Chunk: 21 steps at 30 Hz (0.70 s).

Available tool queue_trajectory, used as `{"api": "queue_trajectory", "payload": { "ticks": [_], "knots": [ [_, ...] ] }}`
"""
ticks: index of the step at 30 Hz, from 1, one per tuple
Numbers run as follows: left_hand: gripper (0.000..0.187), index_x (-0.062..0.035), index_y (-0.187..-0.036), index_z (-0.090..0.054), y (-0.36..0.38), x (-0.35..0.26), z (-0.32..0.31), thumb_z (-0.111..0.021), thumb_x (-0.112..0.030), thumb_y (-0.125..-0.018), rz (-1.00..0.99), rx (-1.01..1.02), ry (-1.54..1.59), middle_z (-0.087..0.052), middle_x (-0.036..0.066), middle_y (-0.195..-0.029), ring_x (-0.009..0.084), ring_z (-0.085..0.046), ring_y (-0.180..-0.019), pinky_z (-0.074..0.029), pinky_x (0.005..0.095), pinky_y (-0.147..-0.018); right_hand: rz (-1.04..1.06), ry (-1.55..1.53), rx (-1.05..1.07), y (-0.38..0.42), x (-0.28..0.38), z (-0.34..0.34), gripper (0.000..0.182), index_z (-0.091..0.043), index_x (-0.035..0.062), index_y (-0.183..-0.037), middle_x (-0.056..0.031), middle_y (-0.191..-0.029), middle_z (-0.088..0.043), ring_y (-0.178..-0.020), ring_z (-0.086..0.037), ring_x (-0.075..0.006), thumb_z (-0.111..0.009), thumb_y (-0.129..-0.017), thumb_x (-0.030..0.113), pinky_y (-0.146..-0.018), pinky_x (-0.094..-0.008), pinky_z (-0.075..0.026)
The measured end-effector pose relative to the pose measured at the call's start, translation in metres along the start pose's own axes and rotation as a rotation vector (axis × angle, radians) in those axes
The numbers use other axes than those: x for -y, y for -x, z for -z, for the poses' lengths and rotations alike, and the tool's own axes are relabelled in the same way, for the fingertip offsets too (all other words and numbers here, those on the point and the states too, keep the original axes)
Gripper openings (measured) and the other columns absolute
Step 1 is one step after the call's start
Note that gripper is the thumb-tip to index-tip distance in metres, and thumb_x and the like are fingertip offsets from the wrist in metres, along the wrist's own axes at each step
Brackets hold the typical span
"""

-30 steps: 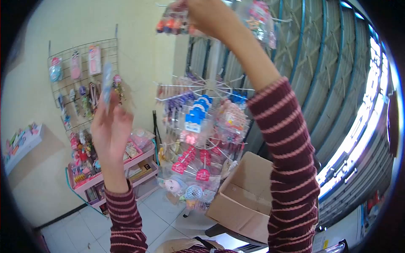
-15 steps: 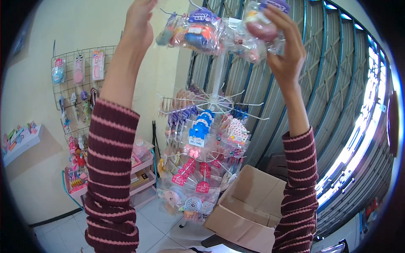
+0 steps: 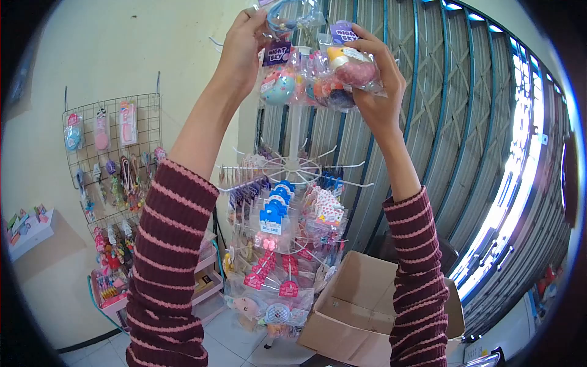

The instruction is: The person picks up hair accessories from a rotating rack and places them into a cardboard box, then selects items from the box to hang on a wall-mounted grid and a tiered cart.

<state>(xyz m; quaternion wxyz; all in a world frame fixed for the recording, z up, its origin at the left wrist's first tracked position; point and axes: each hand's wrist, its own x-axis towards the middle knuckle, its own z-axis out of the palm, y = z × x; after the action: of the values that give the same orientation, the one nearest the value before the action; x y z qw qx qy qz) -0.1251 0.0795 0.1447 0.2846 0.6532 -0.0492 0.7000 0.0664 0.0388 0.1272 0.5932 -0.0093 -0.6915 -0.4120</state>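
Metal shutter (image 3: 423,122) behind; left hand (image 3: 241,54) pinches the blue packet (image 3: 292,17), right hand (image 3: 384,92) the yellow-and-pink packet (image 3: 353,66), high at the rack (image 3: 295,131); slippery bags call for careful fingers.

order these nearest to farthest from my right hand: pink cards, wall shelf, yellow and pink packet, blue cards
From the right hand:
1. Yellow and pink packet, in its fingers
2. Blue cards, mid-rack, below
3. Pink cards, lower on the rack
4. Wall shelf, far left
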Motion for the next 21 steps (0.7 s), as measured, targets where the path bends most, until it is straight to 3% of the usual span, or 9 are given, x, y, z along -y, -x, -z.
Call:
{"api": "queue_trajectory", "payload": {
  "ticks": [5, 7, 9, 12, 16, 18, 21],
  "knots": [
    [0.019, -0.0078, -0.092, -0.045, 0.007, -0.001, -0.03, -0.039, -0.024, -0.085, -0.005, -0.013, 0.035, -0.054, 0.003, -0.088, 0.0146, -0.05, -0.082, -0.035, 0.0271, -0.076, -0.125, -0.037, -0.039, 0.006, -0.005, 0.015, 0.033, -0.053, 0.0045, -0.086, -0.0109, -0.104, -0.052, -0.094, -0.052, -0.0229, -0.057, -0.055, -0.008, -0.079, -0.0286, -0.04],
    [0.018, -0.008, -0.091, -0.045, 0.008, 0.002, -0.033, -0.039, -0.024, -0.085, -0.02, -0.037, 0.011, -0.054, 0.003, -0.086, 0.0144, -0.049, -0.081, -0.035, 0.0272, -0.075, -0.368, -0.444, -0.06, 0.006, -0.003, 0.022, 0.026, -0.053, 0.0016, -0.084, -0.0105, -0.1, -0.055, -0.093, -0.052, -0.017, -0.054, -0.061, -0.01, -0.08, -0.0259, -0.039],
    [0.018, -0.0077, -0.09, -0.045, 0.007, 0.004, -0.032, -0.039, -0.024, -0.085, -0.05, -0.012, -0.046, -0.052, 0.002, -0.084, 0.0133, -0.047, -0.079, -0.035, 0.0279, -0.077, -0.418, -0.498, -0.052, 0.005, -0.007, 0.03, 0.023, -0.052, -0.0001, -0.088, -0.0115, -0.099, -0.054, -0.094, -0.05, -0.0155, -0.052, -0.067, -0.008, -0.08, -0.0246, -0.039],
    [0.016, -0.0073, -0.088, -0.046, 0.004, 0.01, -0.037, -0.039, -0.022, -0.085, -0.056, -0.034, -0.007, -0.05, 0.001, -0.083, 0.0126, -0.045, -0.077, -0.035, 0.0281, -0.077, -0.623, -0.618, -0.029, 0.003, -0.018, 0.037, 0.029, -0.047, -0.0032, -0.1, -0.0141, -0.101, -0.051, -0.093, -0.051, -0.0215, -0.051, -0.071, -0.004, -0.083, -0.026, -0.04],
    [0.017, -0.0049, -0.09, -0.047, 0.005, 0.007, -0.042, -0.039, -0.019, -0.085, -0.034, -0.067, 0.016, -0.05, 0.002, -0.084, 0.0115, -0.045, -0.08, -0.034, 0.0273, -0.078, -0.741, -0.889, -0.067, -0.002, -0.024, 0.043, 0.03, -0.044, -0.0057, -0.102, -0.0168, -0.101, -0.05, -0.094, -0.052, -0.0258, -0.048, -0.072, -0.006, -0.085, -0.0298, -0.041],
    [0.012, -0.0092, -0.082, -0.04, 0.01, -0.001, -0.048, -0.035, -0.02, -0.085, 0.057, -0.062, -0.068, -0.042, 0.001, -0.072, 0.0108, -0.039, -0.065, -0.034, 0.0275, -0.064, -0.822, -1.002, -0.068, -0.004, -0.024, 0.047, 0.031, -0.041, -0.0061, -0.104, -0.0195, -0.101, -0.048, -0.094, -0.051, -0.0295, -0.045, -0.073, -0.008, -0.086, -0.034, -0.042],
    [0.012, -0.0092, -0.077, -0.038, 0.018, -0.013, -0.06, -0.033, -0.016, -0.086, 0.077, -0.13, -0.073, -0.039, 0.0, -0.064, 0.0093, -0.038, -0.057, -0.034, 0.0234, -0.054, -0.835, -1.063, -0.063, 0.0, -0.027, 0.052, 0.032, -0.039, -0.0064, -0.104, -0.0196, -0.102, -0.048, -0.095, -0.051, -0.03, -0.044, -0.073, -0.008, -0.086, -0.0349, -0.041]
  ]
}}
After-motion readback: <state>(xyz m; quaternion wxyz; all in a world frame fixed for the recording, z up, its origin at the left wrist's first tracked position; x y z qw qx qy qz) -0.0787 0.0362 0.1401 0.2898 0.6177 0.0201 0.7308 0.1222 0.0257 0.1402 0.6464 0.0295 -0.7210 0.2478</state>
